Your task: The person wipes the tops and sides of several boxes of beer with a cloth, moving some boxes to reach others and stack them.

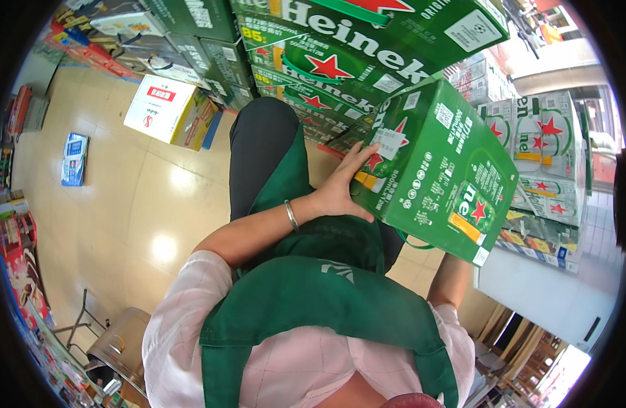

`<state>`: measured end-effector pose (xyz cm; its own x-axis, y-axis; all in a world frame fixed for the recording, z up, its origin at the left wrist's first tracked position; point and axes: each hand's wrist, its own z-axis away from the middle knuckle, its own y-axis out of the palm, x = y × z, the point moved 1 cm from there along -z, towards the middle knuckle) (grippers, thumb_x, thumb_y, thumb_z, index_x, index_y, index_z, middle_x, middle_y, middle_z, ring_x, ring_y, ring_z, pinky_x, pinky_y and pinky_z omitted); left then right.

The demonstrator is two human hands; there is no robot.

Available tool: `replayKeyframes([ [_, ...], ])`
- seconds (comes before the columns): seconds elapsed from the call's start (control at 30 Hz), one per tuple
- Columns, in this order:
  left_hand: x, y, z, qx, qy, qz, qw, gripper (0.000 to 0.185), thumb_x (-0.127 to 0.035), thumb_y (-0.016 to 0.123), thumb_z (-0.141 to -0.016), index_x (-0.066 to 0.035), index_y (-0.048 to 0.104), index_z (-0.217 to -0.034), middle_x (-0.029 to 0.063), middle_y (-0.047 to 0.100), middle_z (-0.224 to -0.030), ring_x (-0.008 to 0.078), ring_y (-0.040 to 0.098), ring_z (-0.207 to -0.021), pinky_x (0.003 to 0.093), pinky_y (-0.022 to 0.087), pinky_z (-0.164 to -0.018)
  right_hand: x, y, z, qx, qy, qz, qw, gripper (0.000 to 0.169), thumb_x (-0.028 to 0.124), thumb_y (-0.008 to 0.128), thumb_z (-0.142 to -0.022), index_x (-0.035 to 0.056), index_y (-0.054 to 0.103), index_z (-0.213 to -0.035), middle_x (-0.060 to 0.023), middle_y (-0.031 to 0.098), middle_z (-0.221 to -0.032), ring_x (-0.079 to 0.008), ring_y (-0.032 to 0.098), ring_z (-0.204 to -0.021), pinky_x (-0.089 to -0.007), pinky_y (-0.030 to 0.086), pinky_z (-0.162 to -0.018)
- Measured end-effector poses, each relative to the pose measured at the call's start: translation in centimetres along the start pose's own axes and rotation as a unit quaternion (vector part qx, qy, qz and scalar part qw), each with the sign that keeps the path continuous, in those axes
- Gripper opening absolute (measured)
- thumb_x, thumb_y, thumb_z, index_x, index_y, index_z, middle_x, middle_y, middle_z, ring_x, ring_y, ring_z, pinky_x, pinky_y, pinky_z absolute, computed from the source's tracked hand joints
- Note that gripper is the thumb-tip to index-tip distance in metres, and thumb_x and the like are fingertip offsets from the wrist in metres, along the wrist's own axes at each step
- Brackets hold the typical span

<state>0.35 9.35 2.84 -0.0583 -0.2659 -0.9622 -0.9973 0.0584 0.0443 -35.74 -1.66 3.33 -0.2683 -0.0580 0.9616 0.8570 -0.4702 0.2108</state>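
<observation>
A green Heineken beer carton [450, 168] is tilted in front of me on the right, with printed faces and a pale sticker. My left hand [346, 186] presses its near left side, fingers spread and thumb along the lower edge. A metal bangle circles that wrist. The right forearm runs up behind the carton's lower right corner, and the carton hides my right hand. A green strap handle [416, 246] hangs below the carton. Just beyond it rises a stack of green Heineken cartons [338, 48], close to my bent knee.
Clear-wrapped Heineken packs [542, 132] are piled at the right above a pale cabinet [547, 290]. To the left, a white and yellow carton [162, 109] sits on the tiled floor [124, 204], with a blue pack [75, 159] farther off. A metal-legged chair [119, 347] stands lower left.
</observation>
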Motion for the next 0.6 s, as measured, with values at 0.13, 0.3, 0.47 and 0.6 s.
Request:
replayKeyframes([
  [0.13,2.6,-1.3,-0.1,-0.009,0.035,0.011,0.999,0.129,-0.034,0.094,-0.050,-0.007,0.019,-0.152,0.0140,0.022,-0.156,0.0365,0.015,-0.146,0.0454,0.017,-0.118,-0.5,1.5,-1.6,0.004,-0.008,-0.020,1.000,0.036,0.031,0.043,-0.101,0.0007,0.058,-0.114,-0.0111,0.063,-0.106,-0.0199,0.060,-0.093,-0.0357,0.050,-0.086],
  [0.3,7.1,-1.3,1.3,-0.005,-0.066,0.124,0.990,0.136,-0.034,0.093,-0.052,-0.003,0.008,-0.153,0.0161,0.018,-0.158,0.0288,0.019,-0.146,0.0395,0.017,-0.118,-1.5,3.7,-2.8,0.009,-0.019,-0.061,0.998,0.036,0.031,0.043,-0.101,0.0007,0.058,-0.115,-0.0111,0.063,-0.106,-0.0200,0.060,-0.093,-0.0358,0.050,-0.086],
  [0.47,7.2,-0.9,2.0,-0.031,-0.124,0.091,0.988,0.128,-0.040,0.090,-0.059,-0.003,0.011,-0.152,0.0141,0.033,-0.149,0.0250,0.039,-0.134,0.0368,0.034,-0.111,-2.0,3.9,-3.1,0.004,-0.027,-0.091,0.995,0.036,0.031,0.043,-0.102,0.0007,0.057,-0.115,-0.0111,0.063,-0.107,-0.0200,0.060,-0.094,-0.0358,0.050,-0.086],
  [0.6,5.7,-1.2,1.2,-0.098,-0.102,0.067,0.988,0.127,-0.060,0.082,-0.060,0.002,0.017,-0.150,0.0103,0.044,-0.138,0.0211,0.046,-0.125,0.0350,0.039,-0.105,-2.6,3.4,-3.0,-0.001,-0.032,-0.117,0.993,0.037,0.032,0.043,-0.102,0.0007,0.057,-0.115,-0.0111,0.063,-0.107,-0.0200,0.060,-0.094,-0.0358,0.050,-0.086],
])
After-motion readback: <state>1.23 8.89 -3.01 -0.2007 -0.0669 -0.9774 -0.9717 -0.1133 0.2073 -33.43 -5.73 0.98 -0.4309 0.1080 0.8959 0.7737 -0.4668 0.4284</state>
